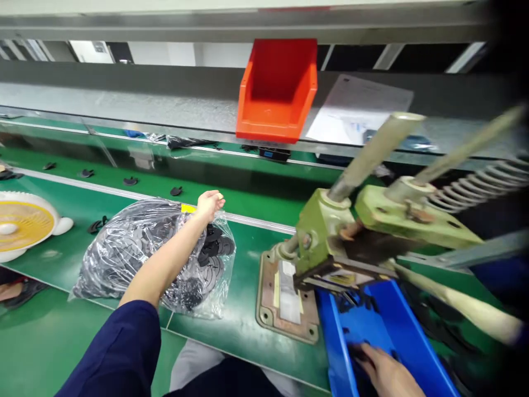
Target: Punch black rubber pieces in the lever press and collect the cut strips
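Note:
My left hand (210, 205) is stretched over the far edge of a clear plastic bag (124, 242), its fingers curled together; anything in them is hidden. The bag holds many flat, round black plastic parts (211, 270) and lies on the green bench. My right hand (390, 372) reaches into a blue bin (399, 314) at the lower right, fingers closed around a dark plastic piece (359, 353), slightly blurred. Small black pieces lie in the bin around it. Between my hands stands a green hand press (318, 237) on its metal base (268, 309).
Small black parts (130, 181) lie in a row on the green belt (248, 201) behind the bag. A yellow-and-white fan (28, 223) stands at left. Overhead, a red bin (275, 105) and paper sheets (359, 105) rest on a shelf. Press levers and a spring (483, 184) jut out right.

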The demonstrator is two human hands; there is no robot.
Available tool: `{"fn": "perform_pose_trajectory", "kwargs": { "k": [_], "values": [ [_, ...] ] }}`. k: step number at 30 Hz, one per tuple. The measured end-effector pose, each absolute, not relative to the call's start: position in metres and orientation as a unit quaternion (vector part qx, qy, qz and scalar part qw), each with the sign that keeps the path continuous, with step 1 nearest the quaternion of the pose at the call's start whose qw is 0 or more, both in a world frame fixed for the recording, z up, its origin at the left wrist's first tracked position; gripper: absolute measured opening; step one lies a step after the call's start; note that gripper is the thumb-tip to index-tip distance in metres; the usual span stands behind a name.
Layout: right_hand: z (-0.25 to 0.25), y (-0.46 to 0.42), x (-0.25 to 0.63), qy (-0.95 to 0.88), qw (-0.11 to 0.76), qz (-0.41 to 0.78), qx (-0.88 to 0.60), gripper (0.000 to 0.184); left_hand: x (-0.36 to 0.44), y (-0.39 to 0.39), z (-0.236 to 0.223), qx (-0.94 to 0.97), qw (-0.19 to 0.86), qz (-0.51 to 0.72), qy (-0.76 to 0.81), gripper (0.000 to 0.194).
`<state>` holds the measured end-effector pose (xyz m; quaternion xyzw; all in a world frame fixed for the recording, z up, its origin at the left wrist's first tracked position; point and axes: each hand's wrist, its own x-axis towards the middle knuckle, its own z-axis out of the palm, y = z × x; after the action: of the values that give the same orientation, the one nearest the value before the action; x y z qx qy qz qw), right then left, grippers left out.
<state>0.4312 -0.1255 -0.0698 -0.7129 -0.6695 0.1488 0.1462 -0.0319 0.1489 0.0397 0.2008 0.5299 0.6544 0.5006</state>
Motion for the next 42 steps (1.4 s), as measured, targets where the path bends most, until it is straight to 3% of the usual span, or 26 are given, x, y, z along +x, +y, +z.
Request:
{"fn": "perform_pose_trajectory", "kwargs": {
  "k": [2,9,14,17,19,28,42],
  "values": [
    [-0.048,-0.126,0.421,-0.613,0.203,0.208,-0.735,0.021,-0.017,0.112,0.044,0.296,0.503,0.623,0.522,0.024],
    [-0.005,-0.132,0.410,-0.510,0.382,0.226,-0.737,0.029,0.029,-0.014,0.037,0.524,0.521,0.482,0.471,0.021],
    [0.004,-0.149,0.347,-0.459,0.500,0.393,-0.620,0.038,0.077,-0.085,0.024,0.655,0.528,0.378,0.387,0.023],
    [0.002,-0.157,0.305,-0.436,0.553,0.462,-0.539,0.037,0.101,-0.113,0.018,0.672,0.531,0.382,0.346,0.028],
    [-0.003,-0.162,0.290,-0.424,0.578,0.484,-0.502,0.036,0.109,-0.122,0.015,0.677,0.513,0.406,0.337,0.020],
    [-0.021,-0.182,0.280,-0.428,0.609,0.492,-0.451,0.018,0.098,-0.131,0.003,0.770,0.350,0.452,0.285,0.005],
    [-0.037,-0.195,0.276,-0.453,0.591,0.482,-0.462,0.012,0.088,-0.139,-0.013,0.799,0.315,0.445,0.251,0.012]
  ]
}}
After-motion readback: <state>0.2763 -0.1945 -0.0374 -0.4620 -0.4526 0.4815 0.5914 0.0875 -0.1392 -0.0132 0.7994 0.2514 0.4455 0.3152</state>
